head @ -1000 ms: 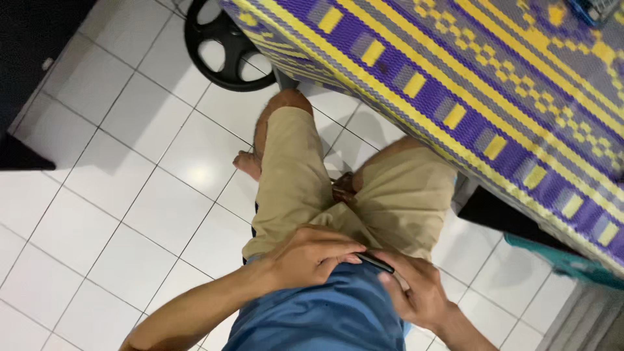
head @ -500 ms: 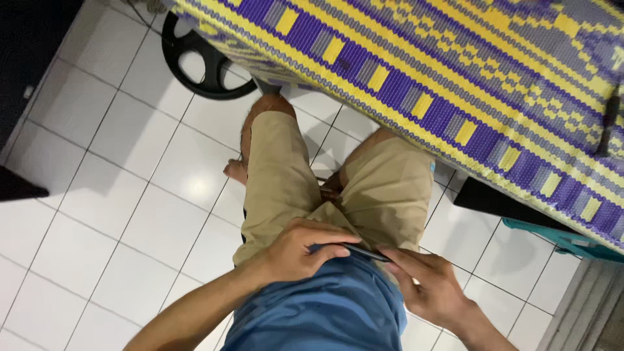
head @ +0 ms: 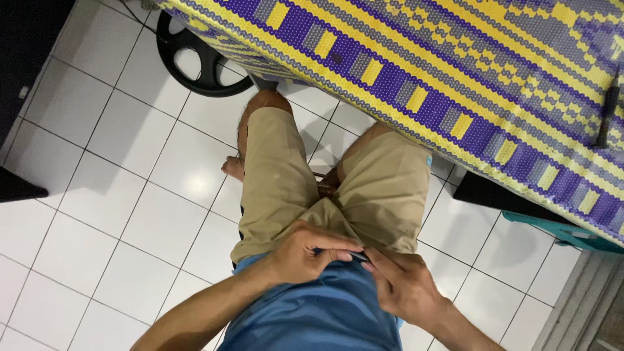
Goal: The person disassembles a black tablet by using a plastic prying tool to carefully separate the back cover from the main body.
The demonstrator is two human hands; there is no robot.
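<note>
I am seated, looking down at my lap in tan shorts (head: 279, 175) and a blue shirt (head: 318, 312). My left hand (head: 305, 250) and my right hand (head: 400, 283) meet at my waist. Both pinch a small, thin dark object (head: 356, 256) between the fingertips; most of it is hidden by the fingers and I cannot tell what it is. My bare knees reach under the edge of a table covered with a yellow, purple and grey woven cloth (head: 455, 71).
White tiled floor (head: 130, 195) spreads to the left. A black wheel-shaped item (head: 198, 62) lies on the floor by the table's corner. A dark slim tool (head: 608, 110) rests on the cloth at right. A teal object (head: 565, 231) sits low at right.
The view has tilted, so the table edge sits higher and more to the right. Both hands have stayed together at my waist on the dark object.
</note>
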